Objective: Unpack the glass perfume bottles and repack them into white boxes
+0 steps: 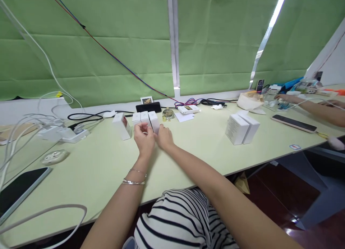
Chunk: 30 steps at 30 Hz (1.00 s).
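Observation:
Three small white boxes stand upright side by side: a left box (pixel 136 117), a middle box (pixel 145 116) and a right box (pixel 153 120) with a narrow dark gap on its left side. My left hand (pixel 145 140) is closed at their near faces, its curled fingers and thumb against the boxes and hiding their lower parts. Against the lower right side of the right box, my right hand (pixel 164 136) is closed, some fingertips out of sight. Left of the row stands another white box (pixel 122 126) with a dark reddish picture on its side.
Two more white boxes (pixel 241 128) stand together at right. Behind the row are a black phone (pixel 148 107), a round glass-like object (pixel 168 113) and white cards (pixel 184 117). Chargers and cables (pixel 71 134) crowd the left. Another person's arm (pixel 318 110) reaches in at far right.

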Tool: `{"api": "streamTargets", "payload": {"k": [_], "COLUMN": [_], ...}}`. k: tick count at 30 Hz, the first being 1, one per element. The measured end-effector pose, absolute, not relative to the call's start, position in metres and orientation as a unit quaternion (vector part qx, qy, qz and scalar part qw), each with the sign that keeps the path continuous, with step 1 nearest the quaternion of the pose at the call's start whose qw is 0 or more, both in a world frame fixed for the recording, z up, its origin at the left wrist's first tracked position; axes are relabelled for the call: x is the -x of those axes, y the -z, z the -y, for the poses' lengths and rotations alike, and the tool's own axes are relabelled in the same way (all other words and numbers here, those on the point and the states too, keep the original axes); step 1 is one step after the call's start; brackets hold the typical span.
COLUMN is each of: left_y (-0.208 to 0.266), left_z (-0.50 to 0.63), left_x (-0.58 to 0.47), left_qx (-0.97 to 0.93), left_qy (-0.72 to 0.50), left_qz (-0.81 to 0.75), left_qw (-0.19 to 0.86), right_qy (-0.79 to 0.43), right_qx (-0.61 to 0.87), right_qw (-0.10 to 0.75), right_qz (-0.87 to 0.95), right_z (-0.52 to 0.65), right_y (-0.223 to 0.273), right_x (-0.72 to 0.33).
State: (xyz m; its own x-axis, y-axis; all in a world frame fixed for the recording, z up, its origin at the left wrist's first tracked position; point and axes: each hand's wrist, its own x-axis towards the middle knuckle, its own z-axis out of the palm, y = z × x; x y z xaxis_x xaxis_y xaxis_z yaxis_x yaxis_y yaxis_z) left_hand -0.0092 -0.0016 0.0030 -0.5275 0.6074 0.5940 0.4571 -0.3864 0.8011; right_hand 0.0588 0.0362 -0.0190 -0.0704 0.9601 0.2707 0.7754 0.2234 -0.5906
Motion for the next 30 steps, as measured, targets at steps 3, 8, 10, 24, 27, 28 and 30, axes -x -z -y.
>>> {"api": "streamTargets", "payload": {"k": [3, 8, 10, 24, 27, 28, 30], "left_y": [0.0, 0.005, 0.007, 0.011, 0.01, 0.009, 0.008], "left_z": [0.0, -0.008, -0.01, -0.011, -0.009, -0.009, -0.007], "left_x": [0.013, 0.023, 0.023, 0.021, 0.019, 0.018, 0.018], "left_qx": [-0.473, -0.442, -0.444, -0.48, -0.492, -0.494, -0.497], "left_qy": [-0.685, -0.694, -0.69, -0.675, -0.668, -0.666, -0.661], "left_qz": [-0.552, -0.567, -0.571, -0.556, -0.553, -0.553, -0.556], "left_qw": [0.05, 0.033, 0.032, 0.069, 0.08, 0.081, 0.089], "right_qy": [-0.152, -0.113, -0.105, 0.096, 0.088, 0.08, 0.059], "right_qx": [0.602, 0.552, 0.524, 0.671, 0.674, 0.672, 0.673], "right_qw": [0.304, 0.272, 0.266, 0.227, 0.201, 0.191, 0.17], "right_qz": [0.722, 0.78, 0.802, 0.699, 0.705, 0.711, 0.717], "right_z": [-0.05, -0.063, -0.064, -0.119, -0.131, -0.134, -0.138], "right_y": [0.02, 0.025, 0.029, 0.039, 0.044, 0.045, 0.046], "right_x": [-0.042, -0.023, -0.018, -0.157, -0.179, -0.181, -0.182]}}
